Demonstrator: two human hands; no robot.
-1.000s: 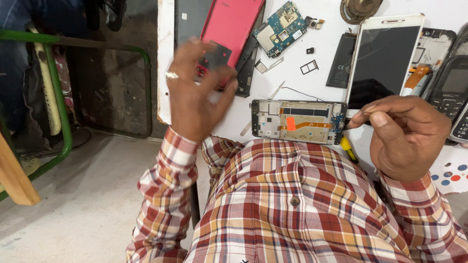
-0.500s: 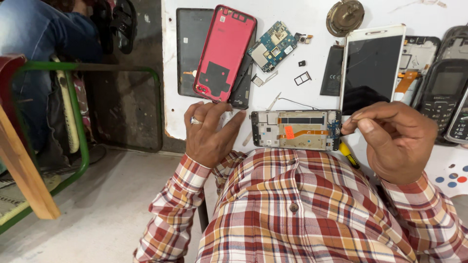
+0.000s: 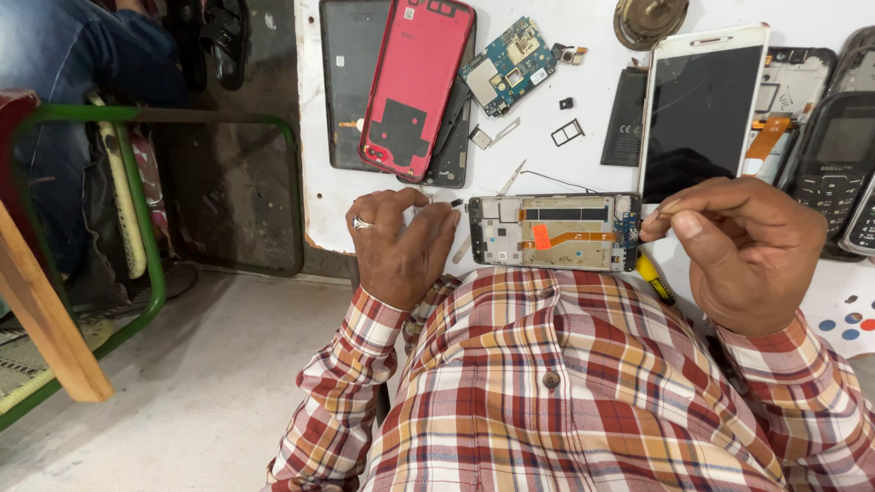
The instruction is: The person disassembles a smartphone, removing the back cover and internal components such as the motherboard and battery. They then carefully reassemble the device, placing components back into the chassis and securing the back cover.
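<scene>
An opened phone frame [image 3: 554, 231] with an orange flex strip lies on the white table [image 3: 583, 155] in front of me. My left hand [image 3: 401, 248], with a ring on one finger, rests fingertips-down on the table at the frame's left end, fingers spread, nothing visible in it. A tiny dark part [image 3: 456, 202] sits by its fingertips. My right hand [image 3: 743, 246] pinches the frame's right end between thumb and forefinger. A yellow-handled tool [image 3: 654, 278] lies just under that hand.
A red back cover [image 3: 415, 87] lies on a dark panel [image 3: 344, 82] at the back left. Beside them are a blue circuit board [image 3: 508, 66], a white-framed phone [image 3: 697, 109], a dark keypad phone [image 3: 834, 150] and small loose parts. A green metal frame [image 3: 150, 219] stands left.
My left hand came down from over the red back cover to the table beside the frame's left end. My right hand stayed at the frame's right end.
</scene>
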